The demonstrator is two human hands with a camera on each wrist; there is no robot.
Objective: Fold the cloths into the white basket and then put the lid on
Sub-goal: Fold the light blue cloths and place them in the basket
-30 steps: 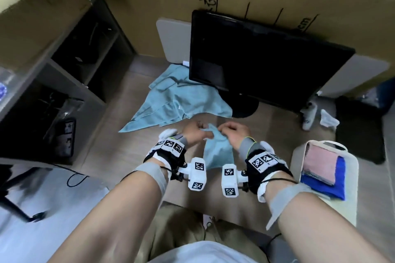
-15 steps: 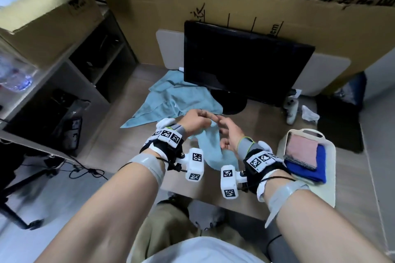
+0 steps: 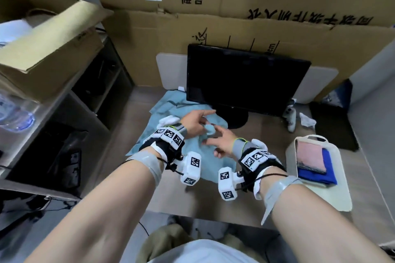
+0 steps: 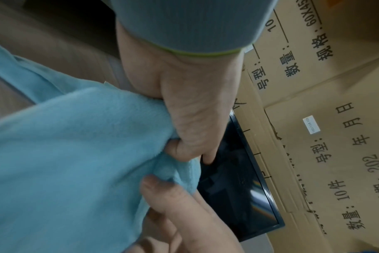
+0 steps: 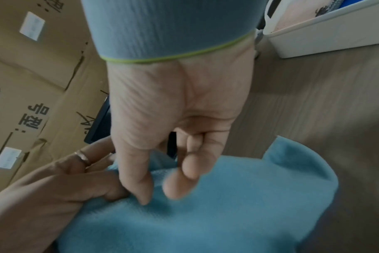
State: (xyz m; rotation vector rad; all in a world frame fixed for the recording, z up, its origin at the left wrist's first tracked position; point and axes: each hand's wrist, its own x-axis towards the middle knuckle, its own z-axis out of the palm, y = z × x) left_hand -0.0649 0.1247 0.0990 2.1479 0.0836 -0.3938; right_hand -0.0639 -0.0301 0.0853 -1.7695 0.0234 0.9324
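Two hands meet over a light blue cloth (image 3: 193, 157) held up above a wooden table (image 3: 203, 200), in front of a dark monitor (image 3: 241, 79). The left hand (image 3: 195, 124) grips a bunched corner of the cloth between thumb and curled fingers, its index finger stretched toward the monitor; the left wrist view shows the fabric gathered in its fist. The right hand (image 3: 221, 142) pinches the same cloth just beside it, thumb and fingertips closing on the top edge in the right wrist view. The rest of the cloth hangs down below the hands toward the table's near edge. A second light blue cloth (image 3: 171, 104) lies crumpled on the table behind them, partly under the monitor. To the right stands the white basket (image 3: 333, 198), holding a folded pink cloth (image 3: 311, 156) on top of a folded dark blue cloth (image 3: 327, 168). A flat white panel (image 3: 168, 70) leans behind the monitor against cardboard boxes (image 3: 235, 2); whether it is the lid cannot be told.
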